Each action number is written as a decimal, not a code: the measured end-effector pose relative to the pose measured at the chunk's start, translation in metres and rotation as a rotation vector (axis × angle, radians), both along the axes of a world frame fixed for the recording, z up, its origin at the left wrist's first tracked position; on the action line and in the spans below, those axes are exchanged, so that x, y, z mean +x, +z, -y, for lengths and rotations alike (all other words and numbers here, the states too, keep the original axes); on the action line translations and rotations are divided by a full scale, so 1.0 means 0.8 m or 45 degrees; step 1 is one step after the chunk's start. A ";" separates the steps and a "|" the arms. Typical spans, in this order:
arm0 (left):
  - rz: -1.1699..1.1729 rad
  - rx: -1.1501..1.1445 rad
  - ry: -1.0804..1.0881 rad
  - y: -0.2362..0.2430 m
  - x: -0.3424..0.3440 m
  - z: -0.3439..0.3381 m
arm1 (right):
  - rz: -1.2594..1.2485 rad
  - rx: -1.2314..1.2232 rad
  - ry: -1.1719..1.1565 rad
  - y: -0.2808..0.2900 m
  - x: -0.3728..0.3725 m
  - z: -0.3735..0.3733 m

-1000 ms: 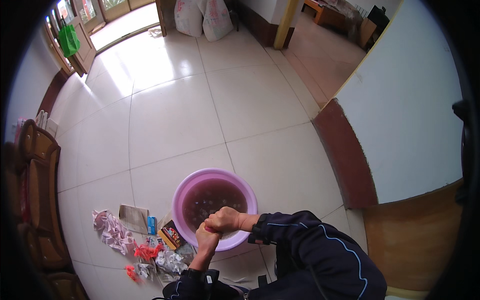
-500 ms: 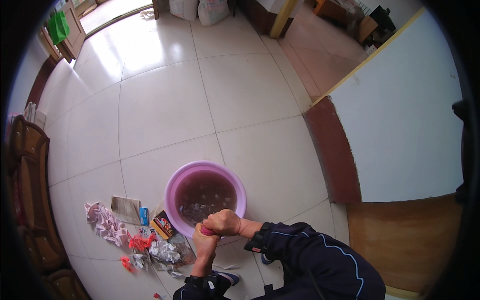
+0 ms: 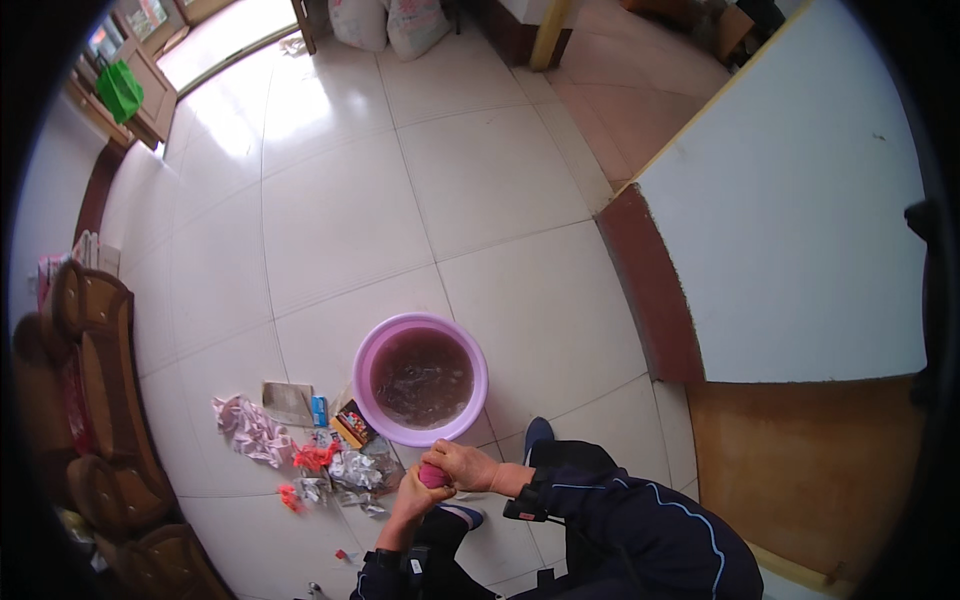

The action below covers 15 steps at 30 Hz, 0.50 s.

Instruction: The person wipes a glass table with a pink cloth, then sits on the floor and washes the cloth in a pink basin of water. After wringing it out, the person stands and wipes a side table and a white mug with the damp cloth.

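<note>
My left hand (image 3: 408,495) and my right hand (image 3: 460,464) are closed together around a bunched pink cloth (image 3: 434,476). Only a small wad of the cloth shows between the fingers; the rest is hidden in my grip. Both hands are just on the near side of a pink-purple plastic basin (image 3: 480,395), by its rim. Murky brownish water (image 3: 420,375) with bubbles on its surface fills part of the basin.
Left of the basin lie a pale pink crumpled cloth (image 3: 250,430), a flat grey-brown piece (image 3: 288,402), a small blue box (image 3: 319,410), a black-and-yellow box (image 3: 353,425), red plastic (image 3: 316,456) and crumpled silvery wrapping (image 3: 355,468). Wooden furniture (image 3: 105,400) stands left, a low wall (image 3: 780,250) right.
My hands, with the pink cloth in them, have come back from over the basin to its near side. The water looks more stirred, and the whole view has shifted slightly.
</note>
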<state>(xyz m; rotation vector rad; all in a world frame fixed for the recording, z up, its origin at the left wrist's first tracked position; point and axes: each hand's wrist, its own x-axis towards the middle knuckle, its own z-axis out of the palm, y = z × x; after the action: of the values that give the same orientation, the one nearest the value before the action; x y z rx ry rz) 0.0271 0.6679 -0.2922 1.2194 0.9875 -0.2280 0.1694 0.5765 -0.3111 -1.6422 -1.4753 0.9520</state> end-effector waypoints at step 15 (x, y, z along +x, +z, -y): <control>0.417 0.089 -0.244 0.350 0.148 0.071 | -1.523 -0.389 -0.430 0.311 0.118 0.154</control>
<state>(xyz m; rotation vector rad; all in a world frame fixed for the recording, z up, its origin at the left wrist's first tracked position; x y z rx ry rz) 0.1452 0.6111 -0.0123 1.3661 0.5999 -0.1384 0.2635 0.4535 -0.0622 -1.0451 -0.2459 1.5842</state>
